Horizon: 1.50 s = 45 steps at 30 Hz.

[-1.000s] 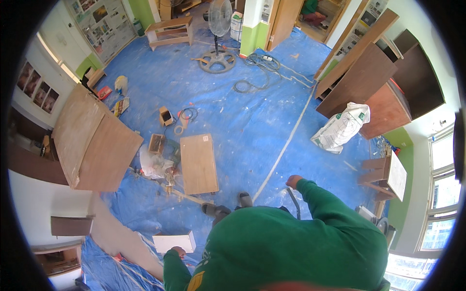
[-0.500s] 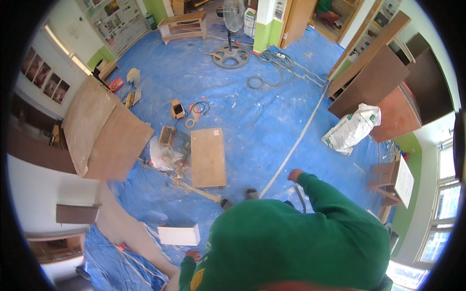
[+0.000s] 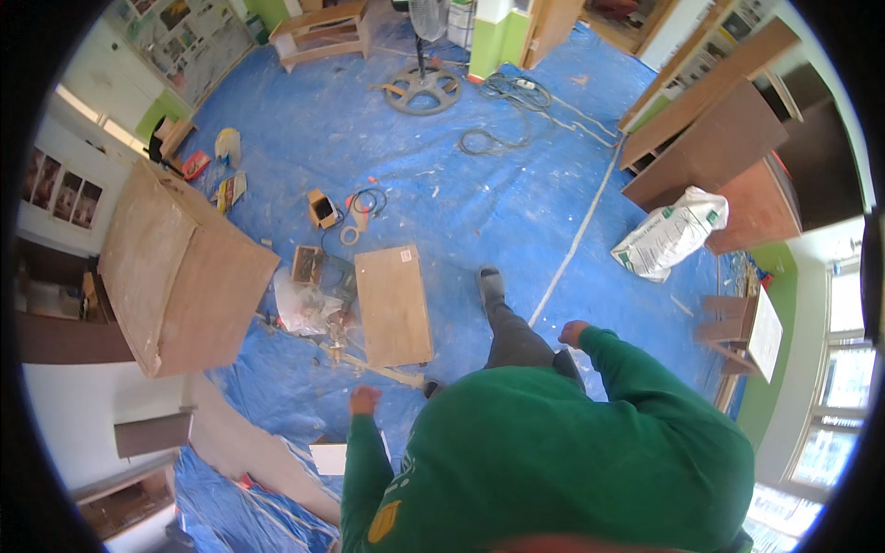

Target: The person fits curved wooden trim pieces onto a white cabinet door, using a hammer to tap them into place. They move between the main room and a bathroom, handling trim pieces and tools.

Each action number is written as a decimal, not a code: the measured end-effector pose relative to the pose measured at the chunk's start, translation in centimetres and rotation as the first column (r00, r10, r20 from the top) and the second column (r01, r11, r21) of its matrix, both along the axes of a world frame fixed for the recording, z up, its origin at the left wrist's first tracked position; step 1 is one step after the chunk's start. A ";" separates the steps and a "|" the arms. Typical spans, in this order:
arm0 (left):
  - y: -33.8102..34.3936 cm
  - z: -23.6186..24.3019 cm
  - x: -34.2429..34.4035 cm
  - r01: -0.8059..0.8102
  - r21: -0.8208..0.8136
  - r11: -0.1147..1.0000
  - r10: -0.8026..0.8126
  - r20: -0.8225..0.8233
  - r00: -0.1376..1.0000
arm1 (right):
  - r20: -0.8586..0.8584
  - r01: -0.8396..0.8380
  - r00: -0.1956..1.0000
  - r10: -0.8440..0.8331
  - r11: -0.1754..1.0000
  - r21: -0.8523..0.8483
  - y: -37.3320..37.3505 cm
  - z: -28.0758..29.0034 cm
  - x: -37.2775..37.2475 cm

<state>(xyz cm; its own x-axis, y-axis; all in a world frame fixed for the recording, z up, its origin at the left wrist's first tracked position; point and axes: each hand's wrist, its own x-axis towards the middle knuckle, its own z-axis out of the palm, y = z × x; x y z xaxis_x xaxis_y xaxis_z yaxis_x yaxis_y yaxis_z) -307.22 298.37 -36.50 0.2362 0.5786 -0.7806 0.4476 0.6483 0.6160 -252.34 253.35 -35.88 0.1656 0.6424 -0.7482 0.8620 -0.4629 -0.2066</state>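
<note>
My left hand (image 3: 365, 399) hangs loosely curled in front of my body with nothing visible in it. Nearest to it are a brown wooden box-like panel (image 3: 394, 304) on the floor and, lower down, a white box (image 3: 329, 458), partly hidden behind my green sleeve. My right hand (image 3: 574, 333) is at my right side, fingers curled in, and no object shows in it. It is above the blue sheet, close to a pale line along the floor. One foot (image 3: 491, 282) is stretched forward beside the wooden panel.
Blue plastic sheeting (image 3: 415, 175) covers the floor. At the left stands a large wooden cabinet (image 3: 212, 286), near a clear plastic bag (image 3: 301, 306) and tape roll (image 3: 349, 236). A white sack (image 3: 671, 234) leans by brown boards (image 3: 710, 147). Ahead are a fan (image 3: 422, 90) and coiled cable (image 3: 516, 92).
My left hand has risen forward, away from the white box. One leg has stepped ahead beside the wooden panel. The right hand has shifted slightly to the right.
</note>
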 end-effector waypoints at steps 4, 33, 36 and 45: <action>4.1 0.3 13.0 0.657 0.518 0.548 -0.620 -0.275 0.735 | -0.210 0.512 0.796 -0.567 0.817 -0.267 0.9 -5.5 9.8; 47.8 -1.3 40.5 0.898 0.154 0.412 -0.649 -0.642 0.408 | -0.081 0.058 0.995 -0.058 0.998 -0.001 79.6 10.2 59.1; 64.2 5.6 49.0 0.612 0.587 0.530 -0.410 -0.454 0.791 | -0.245 0.077 0.966 -0.083 0.996 -0.034 80.0 7.3 61.4; 100.0 1.6 52.4 0.833 0.361 0.419 -0.326 -0.797 0.509 | -0.212 -0.008 0.976 -0.041 0.975 -0.224 110.5 1.8 57.4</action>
